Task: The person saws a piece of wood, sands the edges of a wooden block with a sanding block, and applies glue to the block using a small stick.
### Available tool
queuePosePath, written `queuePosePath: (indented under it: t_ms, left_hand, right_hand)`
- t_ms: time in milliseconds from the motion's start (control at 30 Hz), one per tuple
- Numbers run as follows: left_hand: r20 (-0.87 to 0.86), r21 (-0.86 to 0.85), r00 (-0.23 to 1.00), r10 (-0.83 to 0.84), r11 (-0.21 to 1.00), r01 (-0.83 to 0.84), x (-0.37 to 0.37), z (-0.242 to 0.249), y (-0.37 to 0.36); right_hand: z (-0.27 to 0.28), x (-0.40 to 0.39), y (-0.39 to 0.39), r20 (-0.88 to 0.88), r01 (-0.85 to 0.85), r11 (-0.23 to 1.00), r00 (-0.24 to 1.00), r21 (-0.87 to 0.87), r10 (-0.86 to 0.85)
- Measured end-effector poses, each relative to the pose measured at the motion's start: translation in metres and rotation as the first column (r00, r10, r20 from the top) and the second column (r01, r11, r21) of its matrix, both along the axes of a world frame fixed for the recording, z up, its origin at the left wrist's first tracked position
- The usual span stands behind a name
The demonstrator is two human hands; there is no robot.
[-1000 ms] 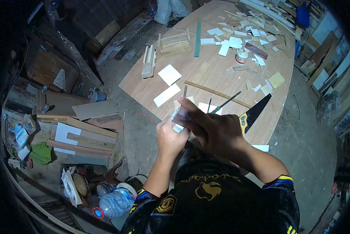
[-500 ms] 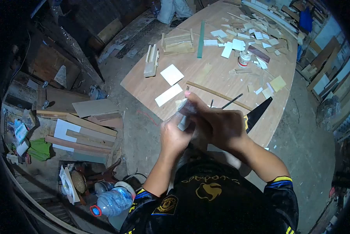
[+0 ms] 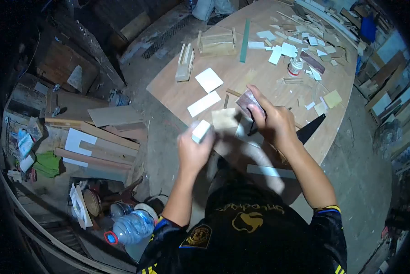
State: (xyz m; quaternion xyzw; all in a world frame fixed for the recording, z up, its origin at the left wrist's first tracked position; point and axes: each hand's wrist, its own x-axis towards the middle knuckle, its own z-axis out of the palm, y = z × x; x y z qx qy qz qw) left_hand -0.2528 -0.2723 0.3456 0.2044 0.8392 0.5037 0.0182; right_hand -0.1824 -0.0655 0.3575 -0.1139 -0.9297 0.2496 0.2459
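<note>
My left hand (image 3: pixel 192 150) is closed around a small white block (image 3: pixel 201 132), whose pale face points up. To its right, my right hand (image 3: pixel 278 125) grips a flat reddish-brown piece that looks like sandpaper (image 3: pixel 247 101), with the thumb pressed over it. The two held things are apart. Beneath and between the hands lies a beige sheet (image 3: pixel 225 118) at the table's near edge. Just beyond are a white rectangle (image 3: pixel 204 104) and a white square (image 3: pixel 209 80). My right hand and forearm partly cover a wooden strip (image 3: pixel 232 92) and a black-bladed handsaw (image 3: pixel 312 128).
On the wooden table (image 3: pixel 268 75) stand two small wooden assemblies, one a tray-like frame (image 3: pixel 217 42), near a green strip (image 3: pixel 245 41). A white bottle (image 3: pixel 295 66) stands by scattered white offcuts (image 3: pixel 289 49). Boards (image 3: pixel 107 146) and a large water bottle (image 3: pixel 133 226) are at left.
My hands have separated: the left moved slightly left with the white block, the right moved right and up with the brown piece. The view has shifted slightly.
</note>
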Motion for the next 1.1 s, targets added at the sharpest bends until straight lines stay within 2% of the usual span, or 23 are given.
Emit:
queuePosePath:
  t_ms: [67,133,167,200,267,367,400,433,467,500,533,567,600,633,667,700,733,800,867,933,1000,1033,1100]
  left_hand:
    - [-0.012,-0.069,1.000,0.000,0.998,0.000,0.005,0.001,0.006]
    - [-0.015,-0.126,1.000,0.008,0.992,-0.010,0.012,0.001,0.012]
    - [0.056,-0.154,0.998,0.021,0.988,-0.012,0.014,0.004,0.015]
    - [0.127,-0.186,0.991,0.034,0.982,-0.010,0.015,0.007,0.017]
    - [0.151,-0.232,0.988,0.043,0.973,-0.007,0.018,0.014,0.018]
    - [0.139,-0.217,0.989,0.052,0.976,-0.020,0.019,0.014,0.017]
    - [0.044,-0.180,0.998,0.038,0.983,-0.029,0.019,0.008,0.016]
    - [-0.051,-0.141,0.998,0.024,0.990,-0.031,0.020,0.005,0.015]
    - [-0.047,-0.145,0.999,0.020,0.989,-0.027,0.026,0.005,0.014]
    - [-0.231,-0.083,0.972,-0.030,0.996,0.011,0.036,0.007,0.013]
    - [-0.422,-0.037,0.902,-0.087,0.996,0.079,0.042,0.013,0.009]
    - [-0.449,-0.147,0.887,-0.107,0.988,0.044,0.056,0.034,0.003]
    - [-0.446,0.063,0.895,-0.009,0.997,0.042,0.038,0.047,0.005]
    - [-0.300,0.067,0.954,0.003,0.998,0.018,0.015,0.042,0.010]
    - [-0.092,0.011,0.995,-0.032,0.999,0.033,0.008,0.024,0.003]
    - [-0.025,0.066,0.998,-0.053,0.996,0.054,0.002,-0.006,-0.002]
    - [-0.141,-0.040,0.990,-0.033,0.999,0.028,0.012,0.003,0.003]
    - [0.015,-0.088,0.999,-0.038,0.995,0.039,0.017,0.010,0.011]
    - [0.010,-0.119,1.000,-0.017,0.993,0.018,0.017,0.007,0.015]
    - [-0.006,-0.161,1.000,0.008,0.987,-0.009,0.014,0.005,0.015]
    - [-0.156,-0.152,0.986,-0.057,0.988,0.033,0.014,0.001,0.015]
    - [-0.156,-0.150,0.986,-0.056,0.988,0.033,0.014,-0.001,0.013]
    - [-0.086,-0.313,0.991,-0.098,0.947,0.067,0.014,-0.002,0.009]
  right_hand:
    - [0.034,0.009,-0.013,-0.001,-0.147,0.980,0.989,-0.136,0.148]
    - [0.050,0.013,-0.032,0.094,-0.277,0.961,0.957,0.003,0.276]
    - [0.048,0.013,-0.036,0.130,-0.332,0.943,0.936,0.023,0.327]
    - [0.050,0.011,-0.038,0.132,-0.331,0.943,0.936,0.025,0.325]
    - [0.060,0.011,-0.047,0.152,-0.352,0.932,0.929,0.090,0.336]
    - [0.065,0.015,-0.055,0.107,-0.335,0.931,0.941,0.146,0.322]
    - [0.063,0.015,-0.056,0.088,-0.326,0.932,0.945,0.159,0.315]
    - [0.052,0.012,-0.050,0.082,-0.326,0.932,0.945,0.158,0.317]
    - [0.024,0.007,-0.035,0.136,-0.311,0.929,0.948,0.203,0.287]
    - [-0.016,0.001,-0.016,0.194,-0.297,0.923,0.948,0.246,0.254]
    - [-0.108,-0.026,0.014,0.516,-0.304,0.844,0.856,0.441,0.039]
    - [-0.123,0.003,0.010,0.463,-0.180,0.921,0.887,0.346,0.000]
    - [-0.106,-0.002,0.019,0.372,-0.095,0.949,0.928,0.300,-0.025]
    - [-0.092,-0.024,0.034,0.348,-0.134,0.932,0.938,0.337,0.009]
    - [-0.065,-0.017,0.023,0.240,-0.067,0.962,0.971,0.264,0.002]
    - [-0.041,-0.012,0.014,0.117,0.019,0.983,0.992,0.181,-0.041]
    - [-0.022,-0.017,0.013,0.092,0.036,0.982,0.994,0.184,-0.054]
    - [0.007,-0.008,0.007,0.126,-0.024,0.999,0.992,0.031,0.019]
    - [0.037,0.006,-0.007,-0.060,-0.202,0.974,0.979,-0.102,0.196]
    - [0.043,0.013,-0.014,-0.063,-0.236,0.969,0.971,-0.069,0.232]
    - [0.054,0.019,-0.027,0.022,-0.349,0.937,0.937,0.005,0.348]
    - [0.051,0.018,-0.029,0.046,-0.419,0.908,0.908,0.024,0.417]
    - [0.051,0.019,-0.035,0.125,-0.394,0.916,0.915,0.068,0.384]
